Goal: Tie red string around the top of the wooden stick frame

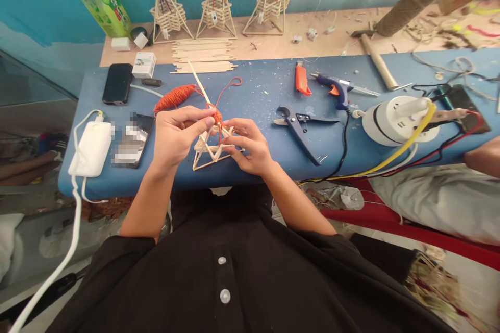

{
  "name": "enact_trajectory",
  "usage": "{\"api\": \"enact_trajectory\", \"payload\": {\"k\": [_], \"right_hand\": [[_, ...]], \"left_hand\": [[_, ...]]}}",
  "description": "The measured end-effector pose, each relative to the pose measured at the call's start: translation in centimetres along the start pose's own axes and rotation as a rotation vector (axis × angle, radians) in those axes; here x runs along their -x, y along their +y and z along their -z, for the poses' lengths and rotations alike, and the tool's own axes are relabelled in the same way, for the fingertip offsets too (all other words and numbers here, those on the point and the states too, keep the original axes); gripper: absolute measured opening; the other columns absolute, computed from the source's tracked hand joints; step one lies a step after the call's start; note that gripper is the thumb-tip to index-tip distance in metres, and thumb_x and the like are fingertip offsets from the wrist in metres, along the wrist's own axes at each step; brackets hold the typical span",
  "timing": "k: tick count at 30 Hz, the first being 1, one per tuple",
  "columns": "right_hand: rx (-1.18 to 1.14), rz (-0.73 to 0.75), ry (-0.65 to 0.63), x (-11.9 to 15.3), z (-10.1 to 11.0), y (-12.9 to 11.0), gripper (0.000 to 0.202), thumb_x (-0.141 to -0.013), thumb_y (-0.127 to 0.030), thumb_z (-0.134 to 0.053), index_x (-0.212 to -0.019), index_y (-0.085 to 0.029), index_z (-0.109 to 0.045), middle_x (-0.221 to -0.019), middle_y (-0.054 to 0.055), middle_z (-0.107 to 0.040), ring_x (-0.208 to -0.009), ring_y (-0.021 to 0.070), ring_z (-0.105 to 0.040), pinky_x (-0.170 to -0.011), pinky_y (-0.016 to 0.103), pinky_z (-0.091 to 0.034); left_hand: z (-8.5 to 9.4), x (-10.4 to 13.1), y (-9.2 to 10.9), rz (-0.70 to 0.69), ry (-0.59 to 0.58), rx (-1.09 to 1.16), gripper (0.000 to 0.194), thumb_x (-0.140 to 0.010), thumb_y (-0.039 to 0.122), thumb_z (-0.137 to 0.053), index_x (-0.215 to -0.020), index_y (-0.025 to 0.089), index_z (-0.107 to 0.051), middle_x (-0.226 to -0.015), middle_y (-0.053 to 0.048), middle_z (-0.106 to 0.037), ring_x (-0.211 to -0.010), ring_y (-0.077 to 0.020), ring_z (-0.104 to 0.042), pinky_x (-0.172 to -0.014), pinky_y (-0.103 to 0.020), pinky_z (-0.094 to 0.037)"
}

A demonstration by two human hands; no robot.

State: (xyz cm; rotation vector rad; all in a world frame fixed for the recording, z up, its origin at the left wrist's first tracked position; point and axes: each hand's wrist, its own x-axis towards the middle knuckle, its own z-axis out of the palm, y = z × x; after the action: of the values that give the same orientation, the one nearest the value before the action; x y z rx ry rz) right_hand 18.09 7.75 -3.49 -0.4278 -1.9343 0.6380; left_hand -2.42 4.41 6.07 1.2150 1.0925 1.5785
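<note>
A small pyramid-shaped frame of wooden sticks (198,161) stands on the blue table edge in front of me, its tip wrapped in orange yarn (217,116). My left hand (175,132) pinches the yarn at the tip between thumb and forefinger. One long stick (199,82) slants up and away from the tip. From the right, my right hand (250,148) grips the side of the frame with bent fingers. Behind my left hand lies a spindle-shaped bundle of orange yarn (175,99), with a loose strand curling on the table beyond the frame.
Three similar stick frames (216,10) stand along the wall behind loose sticks (203,56). Rightward are pruning shears (299,132), a glue gun (338,88), an orange cutter (302,79), a hammer (378,61) and a white power strip (390,122). A power bank (91,148) lies left.
</note>
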Motion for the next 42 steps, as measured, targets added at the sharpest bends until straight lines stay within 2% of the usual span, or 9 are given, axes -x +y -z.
{"api": "enact_trajectory", "payload": {"k": [3,13,18,21,26,29,34,42], "right_hand": [[0.009,-0.027,-0.012,0.24,-0.03,0.08,0.027,-0.105,-0.028,-0.07,-0.127,-0.039,-0.08,-0.146,0.008,-0.065,-0.133,0.0282,-0.071,-0.107,0.057,-0.068],[0.019,0.049,-0.015,0.46,-0.1,0.25,0.048,-0.104,-0.019,-0.07,-0.145,-0.045,-0.074,-0.141,0.007,-0.066,-0.126,0.0242,-0.071,-0.101,0.049,-0.07],[0.071,-0.001,-0.128,0.48,-0.14,0.54,0.043,-0.105,-0.024,-0.067,-0.143,-0.041,-0.076,-0.135,0.01,-0.06,-0.125,0.0259,-0.066,-0.1,0.052,-0.068],[0.036,0.032,-0.126,0.08,0.06,0.2,0.04,-0.104,-0.021,-0.067,-0.14,-0.038,-0.074,-0.134,0.01,-0.057,-0.124,0.0254,-0.066,-0.099,0.05,-0.067],[-0.038,-0.03,-0.06,-0.33,0.09,-0.41,0.034,-0.098,-0.027,-0.074,-0.129,-0.03,-0.058,-0.136,0.012,-0.064,-0.129,0.0301,-0.067,-0.107,0.057,-0.063],[-0.105,-0.107,-0.042,-0.08,-0.23,-0.36,0.039,-0.098,-0.032,-0.073,-0.127,-0.03,-0.048,-0.139,0.013,-0.066,-0.131,0.0285,-0.068,-0.103,0.052,-0.065],[-0.132,-0.114,-0.043,0.07,-0.39,-0.28,0.042,-0.097,-0.03,-0.075,-0.128,-0.029,-0.047,-0.14,0.014,-0.067,-0.131,0.027,-0.07,-0.099,0.047,-0.066],[-0.128,-0.137,-0.063,0.18,-0.29,-0.15,0.051,-0.096,-0.032,-0.074,-0.136,-0.029,-0.043,-0.147,0.016,-0.061,-0.134,0.0292,-0.067,-0.097,0.048,-0.067]], "left_hand": [[-0.06,0.04,0.06,0.003,0.002,-0.002,0.016,-0.073,0.03,-0.099,-0.085,0.025,-0.091,-0.079,-0.003,-0.083,-0.065,-0.0171,-0.078,-0.066,-0.031,-0.068],[-0.01,-0.02,0.06,-0.006,-0.003,0.008,0.015,-0.074,0.029,-0.099,-0.085,0.024,-0.091,-0.077,-0.003,-0.082,-0.066,-0.0166,-0.078,-0.068,-0.031,-0.069],[0.0,0.04,0.11,-0.008,-0.004,0.003,0.015,-0.074,0.029,-0.1,-0.085,0.026,-0.091,-0.078,-0.003,-0.082,-0.064,-0.0152,-0.076,-0.062,-0.028,-0.066],[0.02,0.08,0.2,-0.001,-0.004,0.006,0.013,-0.075,0.027,-0.098,-0.086,0.026,-0.091,-0.08,-0.003,-0.083,-0.065,-0.0153,-0.077,-0.063,-0.028,-0.066],[0.02,0.08,0.22,0.019,0.004,-0.001,0.015,-0.073,0.029,-0.099,-0.085,0.025,-0.091,-0.078,-0.003,-0.082,-0.062,-0.0164,-0.077,-0.063,-0.03,-0.068],[0.06,0.05,0.1,0.011,0.006,-0.011,0.015,-0.073,0.029,-0.099,-0.085,0.025,-0.091,-0.078,-0.003,-0.082,-0.063,-0.0167,-0.077,-0.064,-0.031,-0.068],[0.14,0.05,0.0,-0.005,-0.007,-0.004,0.012,-0.075,0.026,-0.096,-0.086,0.026,-0.091,-0.08,-0.003,-0.083,-0.065,-0.0165,-0.078,-0.066,-0.03,-0.069],[0.26,0.04,-0.17,0.011,0.005,-0.021,0.015,-0.074,0.029,-0.098,-0.086,0.024,-0.091,-0.079,-0.004,-0.083,-0.064,-0.0167,-0.077,-0.066,-0.031,-0.068]]}}
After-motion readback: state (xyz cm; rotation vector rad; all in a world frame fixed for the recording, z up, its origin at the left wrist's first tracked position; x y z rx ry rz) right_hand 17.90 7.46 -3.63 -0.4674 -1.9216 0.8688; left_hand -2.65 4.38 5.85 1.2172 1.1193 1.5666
